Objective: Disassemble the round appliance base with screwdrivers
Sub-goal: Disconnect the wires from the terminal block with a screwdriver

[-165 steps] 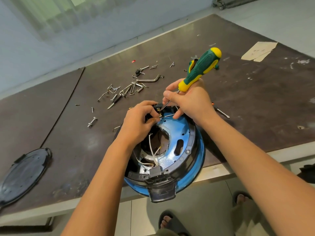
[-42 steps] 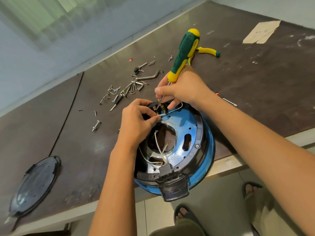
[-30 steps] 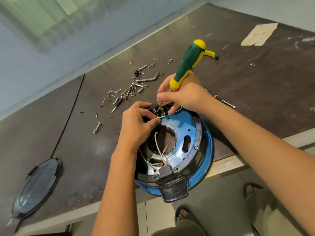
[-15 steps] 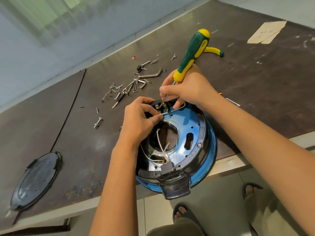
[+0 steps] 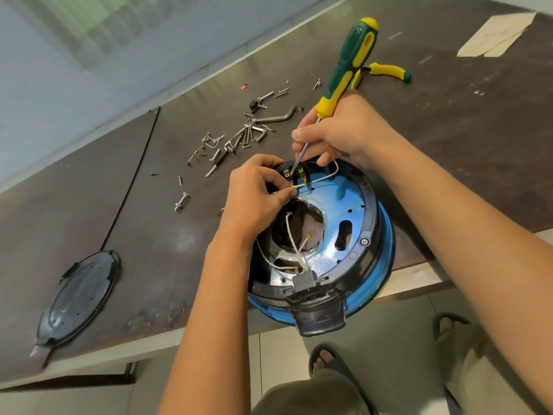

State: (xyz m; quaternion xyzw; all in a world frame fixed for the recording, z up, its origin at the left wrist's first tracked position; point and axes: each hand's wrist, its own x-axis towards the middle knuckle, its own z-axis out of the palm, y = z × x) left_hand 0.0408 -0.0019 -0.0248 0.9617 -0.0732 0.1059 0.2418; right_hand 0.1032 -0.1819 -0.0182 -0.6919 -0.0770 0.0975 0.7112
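The round appliance base [image 5: 344, 223], blue with a black rim, lies upside down over the table's front edge, its inside and white wires exposed. My right hand [image 5: 338, 133] grips a green and yellow screwdriver [image 5: 347, 64] low on the handle; its tip sits at the brass terminals [image 5: 296, 175] on the base's far rim. My left hand [image 5: 254, 199] pinches a white wire [image 5: 317, 179] just beside those terminals.
Loose screws, bolts and metal brackets [image 5: 239, 136] lie scattered behind the base. A removed black round cover [image 5: 79, 298] rests at the table's front left. A yellow-handled tool [image 5: 386, 70] and a paper scrap [image 5: 496, 34] lie at the back right. My sandalled feet show below the table edge.
Both hands stay at the terminals. The screwdriver handle has tipped slightly from moment to moment; the camera view has shifted a little.
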